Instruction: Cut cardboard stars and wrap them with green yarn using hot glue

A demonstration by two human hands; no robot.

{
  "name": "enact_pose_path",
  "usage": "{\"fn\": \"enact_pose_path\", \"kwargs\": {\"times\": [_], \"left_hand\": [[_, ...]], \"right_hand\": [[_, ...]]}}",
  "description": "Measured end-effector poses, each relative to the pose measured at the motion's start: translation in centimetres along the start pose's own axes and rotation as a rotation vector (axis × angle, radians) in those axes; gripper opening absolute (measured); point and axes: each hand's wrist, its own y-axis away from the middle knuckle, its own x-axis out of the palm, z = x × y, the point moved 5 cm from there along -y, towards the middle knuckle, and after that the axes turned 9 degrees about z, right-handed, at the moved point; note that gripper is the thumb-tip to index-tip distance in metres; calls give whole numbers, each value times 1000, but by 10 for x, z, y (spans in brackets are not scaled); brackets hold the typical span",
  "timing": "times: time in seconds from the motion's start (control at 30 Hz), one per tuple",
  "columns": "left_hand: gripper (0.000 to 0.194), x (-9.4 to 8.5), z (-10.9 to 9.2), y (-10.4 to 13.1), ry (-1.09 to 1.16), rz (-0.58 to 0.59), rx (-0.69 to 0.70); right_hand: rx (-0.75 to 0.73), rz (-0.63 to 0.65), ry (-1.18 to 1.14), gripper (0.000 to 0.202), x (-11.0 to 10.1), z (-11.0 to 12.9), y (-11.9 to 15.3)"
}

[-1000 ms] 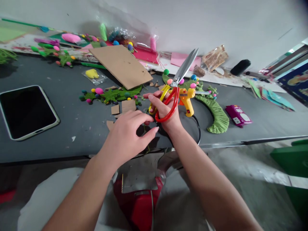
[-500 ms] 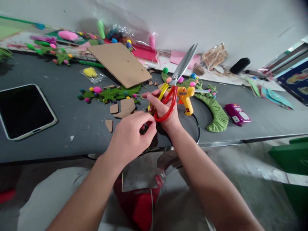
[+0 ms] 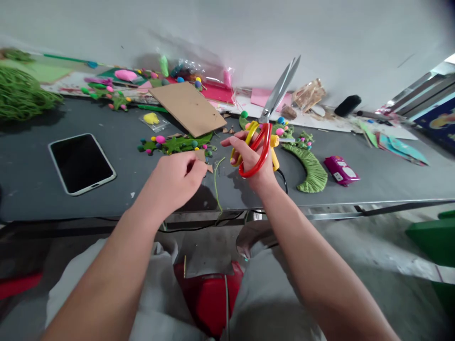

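My right hand (image 3: 258, 158) holds large scissors (image 3: 265, 116) by their red and yellow handles, the blades pointing up and away and nearly closed. My left hand (image 3: 181, 177) is closed over the front of the table, its thumb against the curled fingers; what it grips, if anything, is hidden. Between the hands a strand of green yarn (image 3: 216, 184) lies on the table and reaches its front edge. Just beyond my left hand are cardboard scraps (image 3: 201, 155) and a green leafy piece with coloured balls (image 3: 177, 143). A yellow glue gun (image 3: 275, 158) is partly behind my right hand.
A phone (image 3: 82, 163) lies at the left, near a heap of green yarn (image 3: 24, 94). A cardboard sheet (image 3: 188, 108) lies behind the hands. To the right are a green yarn-wrapped crescent (image 3: 309, 170) and a purple packet (image 3: 341, 170). The table edge (image 3: 334, 210) runs in front.
My left hand has moved left, away from the scissors and my right hand. A green yarn strand now shows between the hands. The view has shifted, showing more yarn at the left.
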Motion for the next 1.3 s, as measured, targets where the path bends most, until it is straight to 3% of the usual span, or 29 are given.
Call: {"fn": "enact_pose_path", "kwargs": {"times": [0.13,0.27,0.37,0.5,0.6,0.77,0.9,1.03,1.17,1.3], "left_hand": [[36,-26,2,-9,-103,-3,-77],[12,-32,18,-21,-203,108,-135],[37,-31,30,-24,-253,127,-151],[61,-22,36,-18,-355,73,-152],[68,-6,34,-14,-450,72,-124],[54,13,34,-18,-563,67,-102],[46,15,41,-25,-449,58,-90],[27,5,43,-27,-226,32,-26],[20,-12,43,-26,110,-35,80],[19,-24,55,-27,546,-151,42]], "right_hand": [[-12,-13,38,19,-7,24,11],[22,9,71,18,-13,38,17],[123,40,135,18,-16,44,21],[181,93,240,22,-16,41,28],[186,106,261,32,-13,29,32],[179,194,318,46,-4,21,35],[234,217,339,50,-5,19,41],[278,222,391,52,-10,12,51],[286,231,477,53,-18,10,61],[300,261,698,51,-26,9,60]]}}
